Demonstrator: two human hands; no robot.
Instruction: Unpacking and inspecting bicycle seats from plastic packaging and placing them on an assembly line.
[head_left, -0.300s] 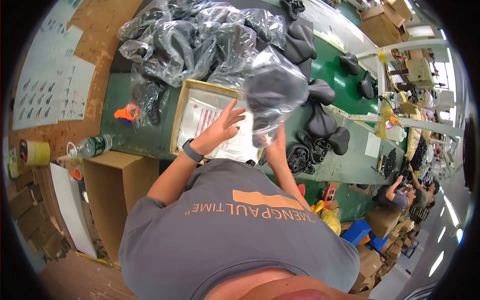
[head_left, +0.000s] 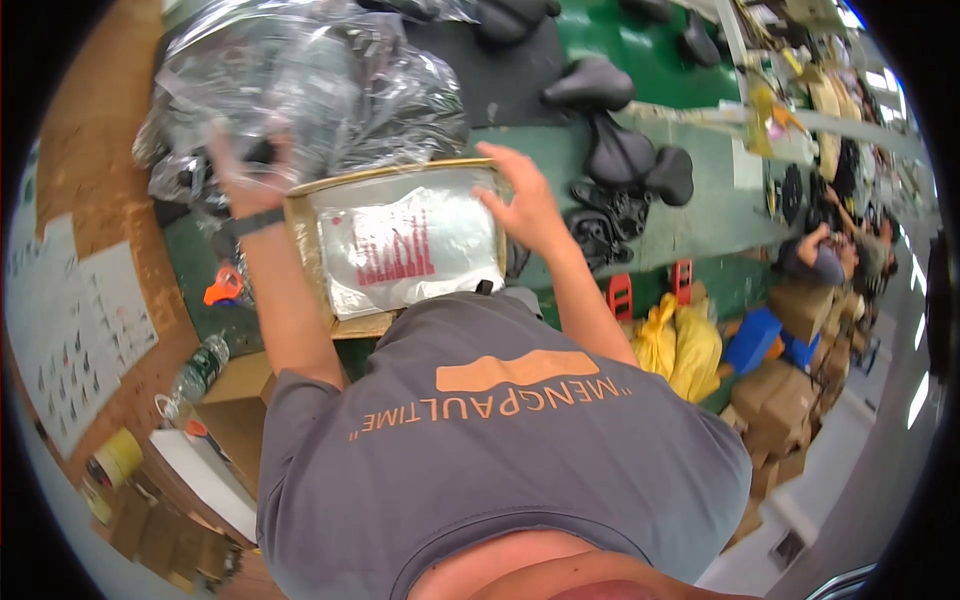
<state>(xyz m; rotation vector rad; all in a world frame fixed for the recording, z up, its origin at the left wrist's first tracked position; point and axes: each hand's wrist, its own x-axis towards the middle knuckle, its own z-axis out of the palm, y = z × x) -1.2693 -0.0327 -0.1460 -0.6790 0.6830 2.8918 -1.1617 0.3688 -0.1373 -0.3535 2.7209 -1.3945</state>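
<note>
Left hand (head_left: 250,178) at bagged bicycle saddles (head_left: 320,85) heaped on the table (head_left: 690,225), fingers too blurred to tell whether grasping; next, open carton (head_left: 310,250) with red-printed plastic (head_left: 395,245) inside; right hand (head_left: 525,205) at its right rim, fingers spread, empty; farther right, unwrapped saddles (head_left: 618,152).

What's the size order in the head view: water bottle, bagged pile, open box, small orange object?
Largest to smallest, by looks:
1. Bagged pile
2. Open box
3. Water bottle
4. Small orange object
</note>
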